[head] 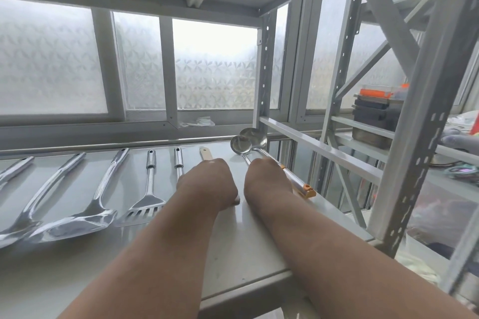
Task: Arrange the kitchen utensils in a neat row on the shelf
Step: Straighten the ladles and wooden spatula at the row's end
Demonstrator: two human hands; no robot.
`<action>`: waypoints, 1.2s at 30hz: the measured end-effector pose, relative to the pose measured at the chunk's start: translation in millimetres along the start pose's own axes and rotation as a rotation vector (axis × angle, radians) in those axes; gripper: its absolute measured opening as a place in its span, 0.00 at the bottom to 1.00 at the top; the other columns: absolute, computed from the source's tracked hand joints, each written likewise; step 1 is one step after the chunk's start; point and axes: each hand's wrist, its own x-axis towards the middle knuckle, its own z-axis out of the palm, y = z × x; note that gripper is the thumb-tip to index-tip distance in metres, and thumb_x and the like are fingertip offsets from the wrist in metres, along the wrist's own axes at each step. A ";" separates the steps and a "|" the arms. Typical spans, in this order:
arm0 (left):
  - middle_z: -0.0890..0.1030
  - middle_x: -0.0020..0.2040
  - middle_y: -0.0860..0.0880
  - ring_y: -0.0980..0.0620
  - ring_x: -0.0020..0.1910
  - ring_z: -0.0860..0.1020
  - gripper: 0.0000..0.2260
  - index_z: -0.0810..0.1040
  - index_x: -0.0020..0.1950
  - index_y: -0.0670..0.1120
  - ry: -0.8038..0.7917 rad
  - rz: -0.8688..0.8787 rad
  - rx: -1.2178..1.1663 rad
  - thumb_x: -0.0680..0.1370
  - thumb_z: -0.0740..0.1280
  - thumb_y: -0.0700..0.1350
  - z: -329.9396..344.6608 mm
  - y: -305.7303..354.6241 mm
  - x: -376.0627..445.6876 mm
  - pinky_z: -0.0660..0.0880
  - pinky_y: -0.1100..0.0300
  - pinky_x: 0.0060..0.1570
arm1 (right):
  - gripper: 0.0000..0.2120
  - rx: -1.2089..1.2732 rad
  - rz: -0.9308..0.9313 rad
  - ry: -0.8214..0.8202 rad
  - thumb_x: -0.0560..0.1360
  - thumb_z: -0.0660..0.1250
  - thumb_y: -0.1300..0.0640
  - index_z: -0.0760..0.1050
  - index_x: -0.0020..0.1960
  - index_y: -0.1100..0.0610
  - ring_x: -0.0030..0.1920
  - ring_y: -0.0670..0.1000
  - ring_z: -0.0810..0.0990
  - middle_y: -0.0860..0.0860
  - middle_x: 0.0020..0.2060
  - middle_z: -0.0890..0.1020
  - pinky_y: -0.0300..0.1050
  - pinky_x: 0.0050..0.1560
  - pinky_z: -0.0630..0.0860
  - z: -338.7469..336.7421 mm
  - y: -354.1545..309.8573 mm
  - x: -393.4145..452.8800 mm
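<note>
Nearest the camera, two bare forearms reach in over the front edge of the shelf. Taking the slotted turner as the landmark: the left hand sits just to its right, knuckles up, covering the lower part of a wooden-handled utensil whose tip pokes out beyond the knuckles. Its fingers curl under and away from the camera, so I cannot tell whether they pinch that handle or only rest on it. Further right of the turner, the right hand lies over the shafts of two ladles, which cross and touch near their bowls at the back corner; its fingers are hidden too. One ladle's orange-tipped handle juts toward the shelf's right edge.

Left of the turner, a solid turner, large spoons and another steel handle already lie side by side, roughly parallel, handles pointing back.

The likely trouble is on the right: pulling one ladle could drag the other along and push the orange end off the edge. The left wrist could also nudge the slotted turner askew.
</note>
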 end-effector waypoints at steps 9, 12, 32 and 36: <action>0.77 0.38 0.48 0.42 0.42 0.80 0.08 0.73 0.41 0.47 0.015 0.003 0.014 0.70 0.69 0.49 1.3 -0.3 2.1 0.83 0.47 0.55 | 0.18 0.019 0.060 0.038 0.77 0.58 0.66 0.78 0.62 0.58 0.62 0.59 0.79 0.56 0.60 0.79 0.51 0.57 0.77 -0.4 4.3 2.0; 0.77 0.38 0.48 0.42 0.43 0.80 0.07 0.75 0.41 0.47 0.014 0.011 0.006 0.69 0.68 0.48 1.3 -0.7 2.6 0.84 0.47 0.54 | 0.18 -0.001 0.072 0.035 0.77 0.57 0.67 0.79 0.62 0.59 0.63 0.60 0.79 0.57 0.60 0.79 0.52 0.56 0.77 -0.9 4.2 1.9; 0.78 0.44 0.47 0.42 0.44 0.79 0.08 0.77 0.47 0.45 0.027 0.000 0.014 0.73 0.69 0.48 2.1 -1.4 2.4 0.83 0.49 0.51 | 0.19 0.008 0.102 0.037 0.79 0.55 0.66 0.77 0.65 0.58 0.66 0.59 0.76 0.57 0.62 0.76 0.54 0.59 0.77 -3.0 6.1 0.6; 0.78 0.44 0.46 0.43 0.43 0.78 0.08 0.76 0.46 0.45 0.039 0.002 0.008 0.72 0.69 0.47 1.9 -1.2 1.9 0.83 0.50 0.49 | 0.20 0.006 0.105 0.038 0.79 0.55 0.65 0.77 0.66 0.58 0.66 0.59 0.75 0.57 0.63 0.75 0.55 0.59 0.77 -3.3 6.1 0.6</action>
